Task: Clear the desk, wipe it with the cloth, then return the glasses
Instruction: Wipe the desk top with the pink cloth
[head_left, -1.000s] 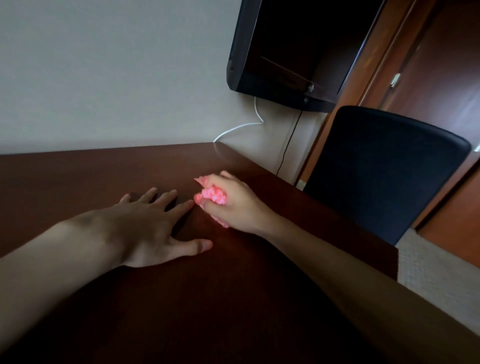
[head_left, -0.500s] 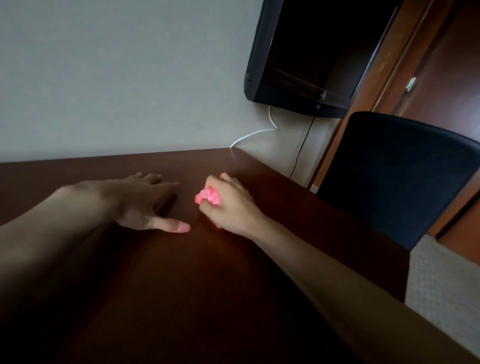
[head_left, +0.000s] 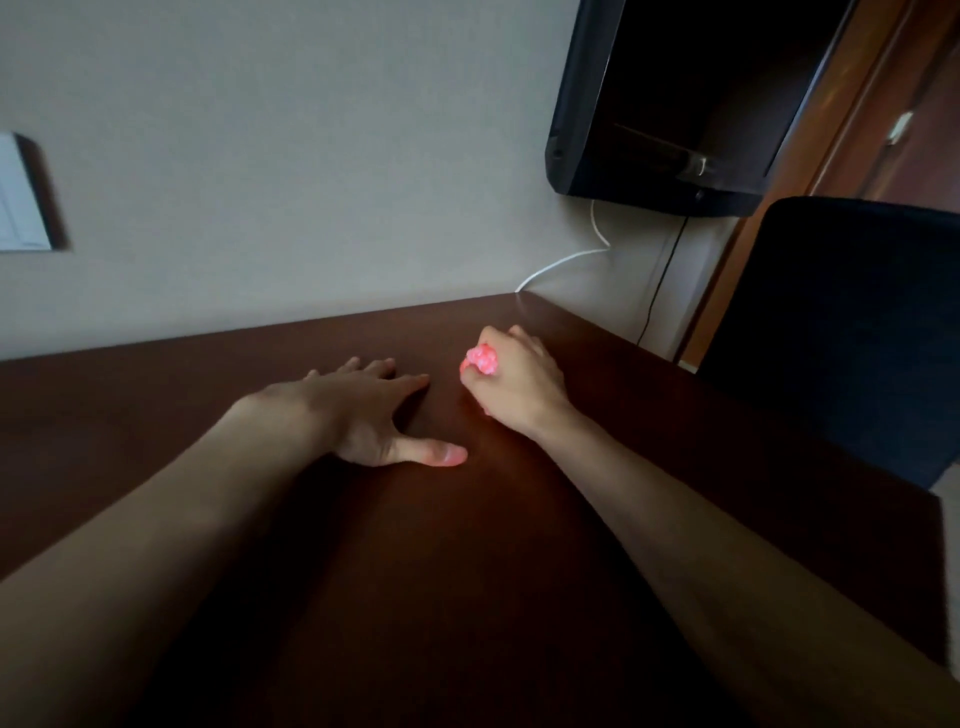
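Note:
My right hand is closed around a bunched pink cloth and presses it onto the dark brown desk near the far right corner. A little of the cloth pokes out past my knuckles; most of it is hidden under the palm. Just to its left, my left hand lies flat on the desk, palm down, fingers spread and thumb pointing right, holding nothing. The glasses are not in view.
A black wall-mounted screen hangs above the desk's far right corner, with a white cable and a black cable below it. A black chair back stands off the right edge. A white switch plate is on the wall at left.
My right hand has slid the pink cloth a little farther toward the wall. My left hand shifted forward and stays flat on the desk. My view has tilted up and to the left.

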